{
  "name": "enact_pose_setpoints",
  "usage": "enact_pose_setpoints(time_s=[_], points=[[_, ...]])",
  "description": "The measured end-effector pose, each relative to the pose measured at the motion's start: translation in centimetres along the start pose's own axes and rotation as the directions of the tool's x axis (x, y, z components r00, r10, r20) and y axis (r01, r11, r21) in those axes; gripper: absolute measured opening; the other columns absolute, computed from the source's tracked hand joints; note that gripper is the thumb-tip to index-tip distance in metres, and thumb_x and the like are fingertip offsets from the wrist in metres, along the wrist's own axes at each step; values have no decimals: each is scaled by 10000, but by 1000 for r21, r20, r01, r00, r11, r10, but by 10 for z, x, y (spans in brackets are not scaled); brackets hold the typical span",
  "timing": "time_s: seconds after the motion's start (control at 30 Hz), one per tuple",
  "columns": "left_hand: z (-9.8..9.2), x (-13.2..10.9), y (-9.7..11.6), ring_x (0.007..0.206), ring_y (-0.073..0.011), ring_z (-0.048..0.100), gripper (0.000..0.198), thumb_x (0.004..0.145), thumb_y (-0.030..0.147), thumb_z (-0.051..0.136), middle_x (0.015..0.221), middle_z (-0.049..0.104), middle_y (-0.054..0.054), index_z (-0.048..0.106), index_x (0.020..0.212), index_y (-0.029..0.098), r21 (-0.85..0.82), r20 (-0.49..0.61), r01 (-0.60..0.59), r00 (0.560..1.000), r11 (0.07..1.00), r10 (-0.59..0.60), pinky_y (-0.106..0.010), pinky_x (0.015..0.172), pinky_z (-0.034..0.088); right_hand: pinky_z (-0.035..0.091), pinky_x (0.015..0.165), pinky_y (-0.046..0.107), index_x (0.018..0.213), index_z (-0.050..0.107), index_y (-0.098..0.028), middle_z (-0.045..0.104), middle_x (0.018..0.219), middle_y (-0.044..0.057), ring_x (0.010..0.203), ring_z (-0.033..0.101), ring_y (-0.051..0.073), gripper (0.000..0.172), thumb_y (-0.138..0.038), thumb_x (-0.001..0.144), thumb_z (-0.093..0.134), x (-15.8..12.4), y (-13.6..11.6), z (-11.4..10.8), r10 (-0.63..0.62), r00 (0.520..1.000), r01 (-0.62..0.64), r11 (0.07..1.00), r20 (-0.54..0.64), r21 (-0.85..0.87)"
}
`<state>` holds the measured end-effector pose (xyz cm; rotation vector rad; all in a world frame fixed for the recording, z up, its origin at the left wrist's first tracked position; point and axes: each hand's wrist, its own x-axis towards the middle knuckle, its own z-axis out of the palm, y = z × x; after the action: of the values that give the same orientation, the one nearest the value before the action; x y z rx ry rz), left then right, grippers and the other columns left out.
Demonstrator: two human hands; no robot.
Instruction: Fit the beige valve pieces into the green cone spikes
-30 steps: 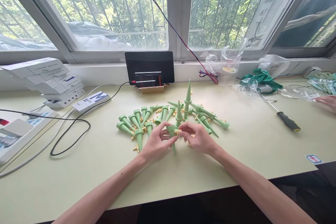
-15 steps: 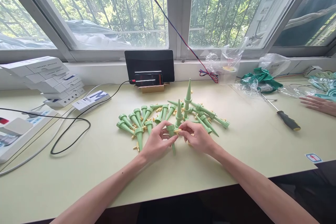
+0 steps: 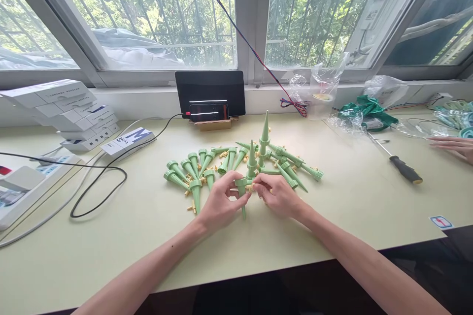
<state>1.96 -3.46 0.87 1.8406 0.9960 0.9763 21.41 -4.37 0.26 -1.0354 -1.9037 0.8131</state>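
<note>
My left hand [image 3: 224, 200] is closed around a green plastic plant watering spike [image 3: 241, 186], its pointed end down and its cap up. With thumb and fingertips, my right hand [image 3: 276, 194] pinches a small yellow valve [image 3: 249, 188] against the side of the spike's cap. How deep the valve sits in the cap cannot be made out. Just behind my hands, green spikes [image 3: 252, 160] stand point up. Several more spikes [image 3: 195, 194] with yellow valves lie spread to the left, and others [image 3: 291, 174] lie to the right.
A black tablet [image 3: 210, 83] and a phone [image 3: 209, 111] lean at the window. White boxes [image 3: 59, 108] and a power strip [image 3: 22, 192] lie left. On the right are a screwdriver [image 3: 405, 169], a green plastic bag [image 3: 369, 110] and another person's hand [image 3: 454, 145].
The valve and the spike's cap have shifted slightly downward between my fingers, and both hands keep their grip. The other person's hand at the right edge has drawn a little to the right.
</note>
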Motion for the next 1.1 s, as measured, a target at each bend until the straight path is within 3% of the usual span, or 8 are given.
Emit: enact_pose_setpoints(time_s=[0.53,0.73,0.87,0.97,1.1], points=[[1,-1,-5,754,-104,540,225,837,318,680,983,536,-25,581,1000,199,-35,34,-34,999,999,35,-228,638,568,309,549,264,707,478,-200,461,611,-20,551,395,126,368,-352,1024,371,-1,5,2,-19,1000,20,995,12,-93],[1,-1,-2,698,-86,547,246,828,332,693,971,539,-19,573,993,194,-62,30,-12,999,998,14,-229,606,576,310,526,265,698,498,-199,457,595,-21,533,384,123,405,-411,1022,384,-1,2,3,9,1000,-9,999,-16,-40],[0,0,-1,700,-122,629,309,802,381,721,930,584,-17,557,984,193,-146,42,70,997,987,-65,-248,550,599,331,507,265,689,514,-198,493,592,-14,525,418,124,386,-419,998,451,-1,0,3,45,998,-43,998,-53,35],[-2,0,-1,688,-163,686,356,799,389,734,811,641,-5,525,1011,193,-211,83,167,985,963,-153,-264,545,595,376,535,266,820,596,-195,582,679,8,577,490,135,268,-397,974,512,-1,-1,3,49,995,-44,997,-82,66],[-3,2,-4,662,-159,688,361,808,384,737,769,683,-9,494,998,196,-250,92,217,976,944,-200,-263,556,580,409,547,271,923,608,-197,609,714,11,589,521,139,191,-385,941,579,-1,-1,2,77,994,-70,993,-81,94]])
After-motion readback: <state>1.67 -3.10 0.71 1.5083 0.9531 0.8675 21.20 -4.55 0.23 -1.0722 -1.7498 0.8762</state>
